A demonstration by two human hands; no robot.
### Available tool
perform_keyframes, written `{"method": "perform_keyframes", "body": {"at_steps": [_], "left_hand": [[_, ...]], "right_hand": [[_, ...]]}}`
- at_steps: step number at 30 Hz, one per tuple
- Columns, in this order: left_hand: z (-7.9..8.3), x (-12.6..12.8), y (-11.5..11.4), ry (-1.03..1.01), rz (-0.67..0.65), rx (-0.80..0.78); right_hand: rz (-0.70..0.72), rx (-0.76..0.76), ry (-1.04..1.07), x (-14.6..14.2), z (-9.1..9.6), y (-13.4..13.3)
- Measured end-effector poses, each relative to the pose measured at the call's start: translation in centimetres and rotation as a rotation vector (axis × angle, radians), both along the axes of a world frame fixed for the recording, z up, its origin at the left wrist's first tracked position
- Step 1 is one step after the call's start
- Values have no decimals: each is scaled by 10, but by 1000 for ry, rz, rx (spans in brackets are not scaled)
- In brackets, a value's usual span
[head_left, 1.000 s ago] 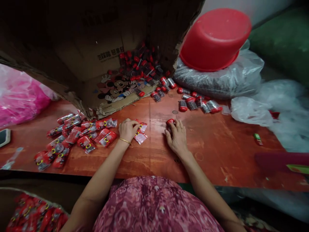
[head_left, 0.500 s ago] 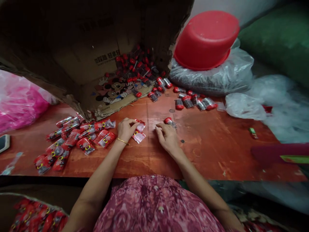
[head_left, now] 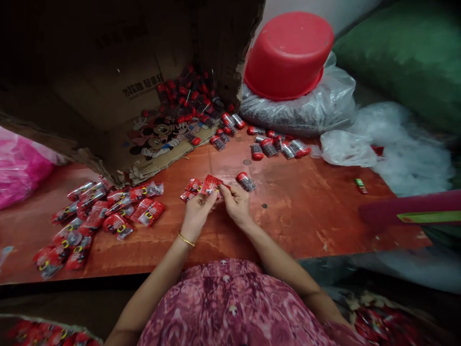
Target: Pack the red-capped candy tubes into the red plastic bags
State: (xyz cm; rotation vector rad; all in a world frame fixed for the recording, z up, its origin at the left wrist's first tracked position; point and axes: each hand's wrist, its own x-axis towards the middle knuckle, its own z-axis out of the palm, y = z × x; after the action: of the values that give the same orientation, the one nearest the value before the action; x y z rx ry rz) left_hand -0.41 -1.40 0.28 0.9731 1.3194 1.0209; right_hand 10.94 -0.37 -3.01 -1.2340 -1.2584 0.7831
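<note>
Remotely I'm noting scuffed reddish tabletop [head_left: 306, 216], red basin [head_left: 290, 53] sitting right of the carton [head_left: 104, 113]; in front of it, left hand [head_left: 198, 214] and right hand [head_left: 237, 204] are pinching a red packet [head_left: 209, 184] between their fingertips.

Patterned pink-and-maroon garment [head_left: 201, 307], lower centre; pale buttons [head_left: 225, 278] run down its front. Thin gold-coloured bangle [head_left: 186, 240] circles left wrist [head_left: 188, 233].

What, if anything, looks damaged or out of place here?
The large brown cardboard box has a ragged, torn front edge, and small red-capped clear cylinders lie scattered outside it on the reddish-brown table.
</note>
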Motion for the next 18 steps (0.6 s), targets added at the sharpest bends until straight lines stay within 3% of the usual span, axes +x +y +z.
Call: {"method": "perform_keyframes", "body": {"at_steps": [4, 8, 11, 13, 16, 18], "left_hand": [[-1, 13, -5, -322, 177, -175], [1, 12, 0, -416, 198, -310], [2, 6, 6, -444, 206, -316], [4, 3, 10, -464, 207, -320], [5, -1, 15, -496, 191, -321], [6, -2, 17, -523, 170, -321]], "right_hand": [[1, 23, -48, -7, -6, -7], [35, -6, -100, -6, -6, -10], [59, 10, -289, 13, -1, -8], [-39, -1, -519, 33, 0, -3], [-270, -202, -842, 63, -5, 7], [-297, -284, -930, 75, -11, 11]]}}
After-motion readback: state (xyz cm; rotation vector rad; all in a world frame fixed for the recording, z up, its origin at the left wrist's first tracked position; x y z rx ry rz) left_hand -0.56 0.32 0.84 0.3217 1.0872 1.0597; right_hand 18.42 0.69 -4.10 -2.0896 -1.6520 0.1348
